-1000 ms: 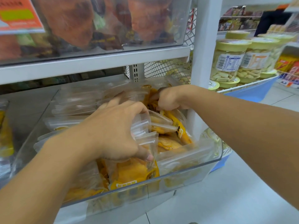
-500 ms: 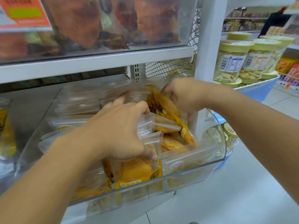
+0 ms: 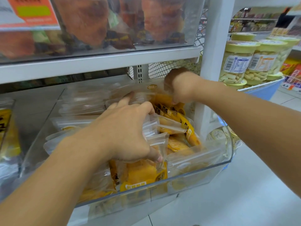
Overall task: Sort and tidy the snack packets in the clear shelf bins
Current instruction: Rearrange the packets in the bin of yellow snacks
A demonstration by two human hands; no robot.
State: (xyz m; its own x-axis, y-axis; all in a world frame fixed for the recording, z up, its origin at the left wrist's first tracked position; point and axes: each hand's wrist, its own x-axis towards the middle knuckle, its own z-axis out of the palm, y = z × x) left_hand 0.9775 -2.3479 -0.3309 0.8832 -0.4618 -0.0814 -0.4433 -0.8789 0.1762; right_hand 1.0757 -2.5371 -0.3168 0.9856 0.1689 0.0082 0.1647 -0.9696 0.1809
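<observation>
A clear shelf bin holds several yellow snack packets with clear tops, standing in rows. My left hand lies over the front rows, its fingers and thumb curled round the clear tops of a few packets. My right hand is at the back right of the bin, fingers curled down and gripping the top of a yellow packet that stands higher than the others. Its fingertips are hidden.
An upper clear bin with brown and orange packets sits on the shelf right above. A white shelf post stands just right of my right hand. Jars with yellow lids fill a blue basket at the right.
My right hand has risen and moved toward the back of the bin, drawing a yellow packet up with it. My left hand has stayed on the front packets.
</observation>
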